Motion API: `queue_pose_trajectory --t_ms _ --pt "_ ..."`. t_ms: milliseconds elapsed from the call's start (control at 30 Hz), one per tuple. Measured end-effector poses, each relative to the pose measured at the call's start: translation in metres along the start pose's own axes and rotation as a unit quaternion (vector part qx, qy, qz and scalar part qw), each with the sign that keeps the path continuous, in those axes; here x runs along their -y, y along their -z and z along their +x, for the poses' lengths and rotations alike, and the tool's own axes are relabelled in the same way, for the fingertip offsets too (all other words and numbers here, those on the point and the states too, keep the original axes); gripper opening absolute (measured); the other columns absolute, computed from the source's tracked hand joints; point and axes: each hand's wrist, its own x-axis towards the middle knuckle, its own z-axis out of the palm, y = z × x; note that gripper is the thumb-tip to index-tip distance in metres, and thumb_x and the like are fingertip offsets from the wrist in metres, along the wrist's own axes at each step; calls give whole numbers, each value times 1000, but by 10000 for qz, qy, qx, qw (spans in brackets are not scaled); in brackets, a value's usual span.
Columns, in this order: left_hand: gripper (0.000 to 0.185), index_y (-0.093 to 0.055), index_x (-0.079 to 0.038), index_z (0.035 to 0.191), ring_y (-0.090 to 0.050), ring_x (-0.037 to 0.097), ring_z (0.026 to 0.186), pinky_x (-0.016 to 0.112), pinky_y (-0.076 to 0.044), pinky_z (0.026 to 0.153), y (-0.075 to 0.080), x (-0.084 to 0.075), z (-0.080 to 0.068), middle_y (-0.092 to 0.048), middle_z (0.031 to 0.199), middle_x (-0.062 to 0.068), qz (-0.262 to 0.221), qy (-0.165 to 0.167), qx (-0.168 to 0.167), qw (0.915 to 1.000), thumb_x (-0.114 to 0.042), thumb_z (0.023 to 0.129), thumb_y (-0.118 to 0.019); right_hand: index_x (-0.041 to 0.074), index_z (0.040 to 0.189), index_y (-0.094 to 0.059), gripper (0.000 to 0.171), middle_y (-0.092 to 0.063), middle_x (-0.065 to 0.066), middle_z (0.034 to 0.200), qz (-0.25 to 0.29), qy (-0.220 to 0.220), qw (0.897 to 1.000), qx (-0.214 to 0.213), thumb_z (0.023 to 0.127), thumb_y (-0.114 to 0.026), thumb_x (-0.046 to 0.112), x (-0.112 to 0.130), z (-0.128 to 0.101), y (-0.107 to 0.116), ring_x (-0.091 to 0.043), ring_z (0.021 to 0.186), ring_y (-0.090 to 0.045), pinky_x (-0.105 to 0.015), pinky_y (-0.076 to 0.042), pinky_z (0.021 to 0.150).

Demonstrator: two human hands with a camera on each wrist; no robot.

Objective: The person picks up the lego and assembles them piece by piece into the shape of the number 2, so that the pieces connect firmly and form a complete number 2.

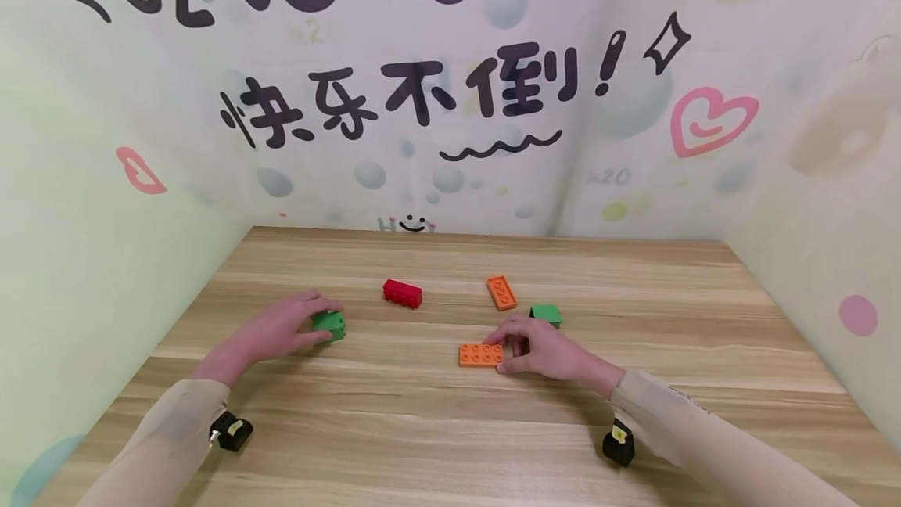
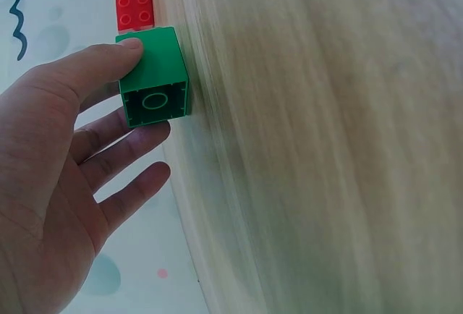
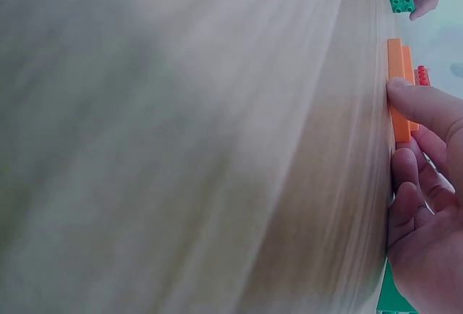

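Note:
My left hand [image 1: 318, 325] grips a green cube brick [image 1: 331, 325] at the left of the wooden table [image 1: 422, 429]. In the left wrist view the thumb lies along one face of the green cube [image 2: 153, 75], the fingers [image 2: 137, 137] curl against the opposite side, and its hollow underside faces the camera. My right hand [image 1: 501, 353] pinches the right end of a flat orange plate [image 1: 479, 354] lying on the table. The right wrist view shows that orange plate [image 3: 396, 75] edge-on, with the thumb over it.
A red brick [image 1: 403, 293] lies at mid-table, with a second orange plate [image 1: 501, 293] to its right. Another green brick [image 1: 546, 313] sits just behind my right hand. Printed walls [image 1: 450, 100] enclose the table on three sides.

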Motion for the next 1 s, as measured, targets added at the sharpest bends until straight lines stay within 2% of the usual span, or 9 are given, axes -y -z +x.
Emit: queue_pose_trajectory --t_ms 467,733,1000 --pt "44 -62 -8 128 -57 13 93 36 -52 81 1 -2 0 -65 108 2 -18 22 31 10000 -26 90 -72 21 118 -69 36 -63 0 115 4 57 10000 32 84 -79 24 -3 0 -1 -11 80 -52 -20 -45 69" --pt "38 -64 -6 122 -58 14 95 35 -53 83 3 -4 2 -66 109 4 -141 -30 12 9999 -22 89 -72 22 118 -69 35 -63 0 116 -73 145 9999 3 84 -79 25 -5 1 -1 -9 79 -52 -20 -46 69" --pt "39 -64 -8 122 -58 12 93 36 -54 83 4 -6 3 -66 107 1 27 -158 39 9999 -22 87 -75 22 118 -69 36 -63 0 116 -46 154 9999 -5 84 -79 25 -5 0 -2 -9 78 -51 -20 -46 69"
